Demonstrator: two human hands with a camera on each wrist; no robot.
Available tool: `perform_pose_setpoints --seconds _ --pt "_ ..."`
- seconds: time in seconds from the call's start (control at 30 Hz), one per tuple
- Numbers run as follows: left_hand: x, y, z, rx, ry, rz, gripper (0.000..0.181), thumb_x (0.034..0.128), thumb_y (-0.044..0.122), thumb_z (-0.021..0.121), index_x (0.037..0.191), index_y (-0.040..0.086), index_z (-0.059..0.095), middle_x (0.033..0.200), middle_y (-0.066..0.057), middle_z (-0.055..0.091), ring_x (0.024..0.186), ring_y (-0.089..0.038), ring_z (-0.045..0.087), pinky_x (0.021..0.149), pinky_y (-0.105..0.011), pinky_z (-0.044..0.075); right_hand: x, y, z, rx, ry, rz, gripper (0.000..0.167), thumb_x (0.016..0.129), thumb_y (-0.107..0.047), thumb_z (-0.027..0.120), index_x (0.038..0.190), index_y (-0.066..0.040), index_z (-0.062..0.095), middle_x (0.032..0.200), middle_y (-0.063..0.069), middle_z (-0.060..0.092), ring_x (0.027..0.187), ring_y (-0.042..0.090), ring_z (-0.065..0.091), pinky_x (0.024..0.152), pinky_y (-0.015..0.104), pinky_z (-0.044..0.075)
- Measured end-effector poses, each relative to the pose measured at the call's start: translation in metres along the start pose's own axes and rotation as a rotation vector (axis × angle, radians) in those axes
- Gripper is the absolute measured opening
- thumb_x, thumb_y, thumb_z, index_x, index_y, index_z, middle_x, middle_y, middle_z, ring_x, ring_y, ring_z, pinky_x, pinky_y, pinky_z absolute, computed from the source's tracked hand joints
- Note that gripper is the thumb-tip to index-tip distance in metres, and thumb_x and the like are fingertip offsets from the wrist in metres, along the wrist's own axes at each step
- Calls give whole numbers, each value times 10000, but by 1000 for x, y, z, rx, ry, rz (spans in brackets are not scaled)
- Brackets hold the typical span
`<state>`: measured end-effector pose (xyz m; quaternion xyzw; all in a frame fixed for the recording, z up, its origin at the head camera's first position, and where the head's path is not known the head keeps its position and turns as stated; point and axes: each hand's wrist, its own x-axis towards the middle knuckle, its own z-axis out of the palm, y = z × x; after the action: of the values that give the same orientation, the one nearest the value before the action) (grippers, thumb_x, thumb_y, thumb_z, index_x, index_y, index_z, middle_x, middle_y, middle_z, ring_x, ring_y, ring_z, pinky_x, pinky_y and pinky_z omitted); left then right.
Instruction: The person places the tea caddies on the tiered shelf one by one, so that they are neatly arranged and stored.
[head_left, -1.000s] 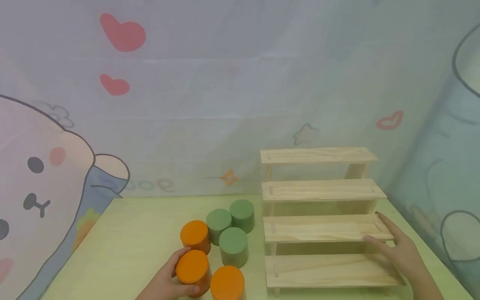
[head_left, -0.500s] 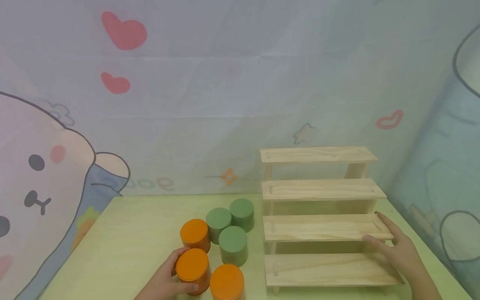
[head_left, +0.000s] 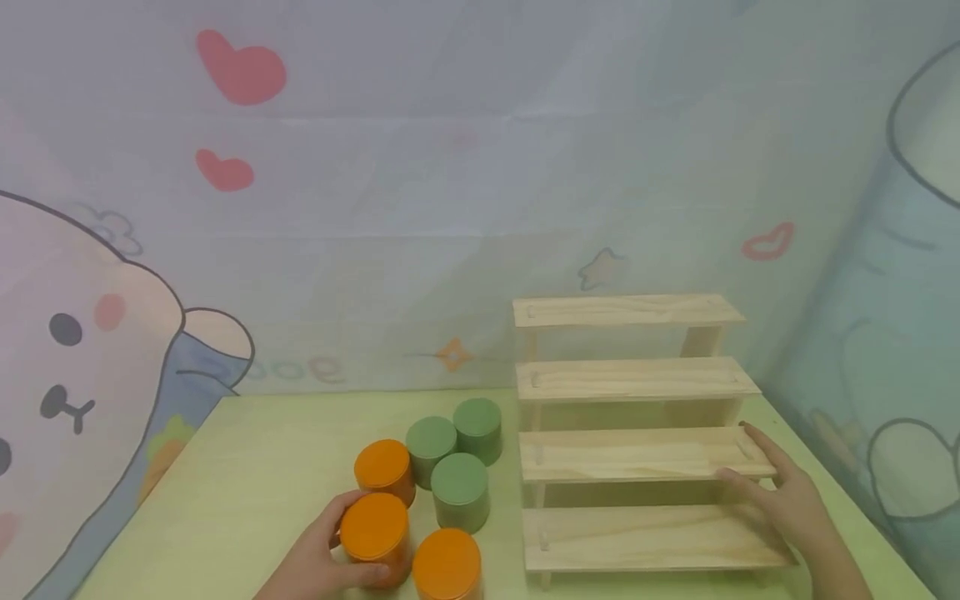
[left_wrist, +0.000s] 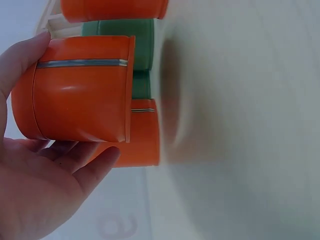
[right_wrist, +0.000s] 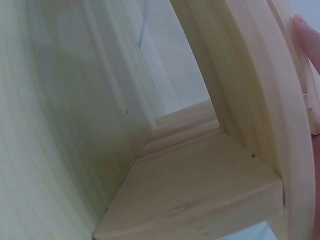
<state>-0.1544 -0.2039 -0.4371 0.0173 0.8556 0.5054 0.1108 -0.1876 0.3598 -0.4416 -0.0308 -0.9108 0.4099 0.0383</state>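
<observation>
My left hand (head_left: 318, 554) grips an orange lidded tin (head_left: 377, 537), thumb at its near side and fingers round the far side. In the left wrist view this tin (left_wrist: 85, 90) shows a silvery band, and its base looks slightly off the tabletop. A second orange tin (head_left: 447, 567) stands to its right, and a third (head_left: 386, 469) behind it. Three green tins (head_left: 461, 492) cluster at the back right. My right hand (head_left: 791, 496) holds the right end of the second-lowest tier of a stepped wooden shelf (head_left: 645, 457); its fingertips show at the right wrist view's edge.
The shelf stands on the right of the pale green-yellow table (head_left: 247, 475), its several tiers bare. Its wooden side panel (right_wrist: 200, 185) fills much of the right wrist view. A printed cloth backdrop (head_left: 390, 208) hangs behind the table.
The held orange tin has risen very slightly and shifted a little left relative to the others. My right hand keeps its hold on the shelf. The whole head view has drifted slightly.
</observation>
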Motion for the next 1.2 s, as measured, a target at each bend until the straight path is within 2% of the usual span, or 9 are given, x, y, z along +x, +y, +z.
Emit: perform_pose_setpoints --seconds 0.1,0.3,0.47,0.6,0.8,0.93,1.07,1.2 --pt "-3 8 -6 10 16 5 859 689 283 870 1401 139 411 1383 -62 502 1249 -317 450 944 -589 402 0 0 0 -9 2 -4 863 938 -406 603 1555 -169 48 1534 341 80 1244 700 190 895 802 252" --pt "-10 30 -18 51 39 64 822 705 254 858 1383 115 414 1377 -87 499 1216 -305 482 951 -563 433 1 1 0 -3 6 -8 867 935 -403 609 1554 -156 55 1526 351 101 1254 689 193 912 794 250" --pt "-10 58 -21 60 47 168 785 725 243 845 1370 98 422 1316 -77 544 1161 -271 515 928 -479 461 2 1 -1 3 1 9 881 929 -421 611 1555 -162 49 1526 349 108 1259 684 194 917 790 251" --pt "-6 84 -19 76 40 267 770 721 235 847 1358 99 438 1264 -51 576 1121 -244 534 909 -439 464 2 0 -1 6 9 17 882 923 -421 619 1555 -163 60 1524 350 116 1256 683 206 925 781 261" --pt "1 122 -13 58 -20 345 756 728 225 837 1361 128 435 1236 -43 580 1085 -227 557 909 -445 466 2 0 1 9 -3 23 874 925 -429 616 1556 -163 73 1534 338 102 1238 698 217 916 771 295" --pt "10 145 -7 90 -42 393 753 734 264 838 1362 149 440 1236 -18 578 1111 -217 551 946 -460 463 3 2 0 17 -5 24 878 924 -423 620 1557 -159 71 1531 339 120 1257 685 209 924 765 299" --pt "21 167 -1 79 -69 413 770 739 256 838 1381 167 422 1257 -1 563 1137 -213 538 982 -469 440 3 2 0 24 4 11 875 923 -411 625 1556 -155 78 1529 341 130 1265 676 212 929 765 293" --pt "32 186 7 27 -87 394 808 733 229 844 1410 177 405 1297 8 541 1131 -222 540 972 -450 450 2 1 0 19 16 -6 872 921 -401 631 1555 -151 88 1522 348 149 1266 671 220 926 767 293"
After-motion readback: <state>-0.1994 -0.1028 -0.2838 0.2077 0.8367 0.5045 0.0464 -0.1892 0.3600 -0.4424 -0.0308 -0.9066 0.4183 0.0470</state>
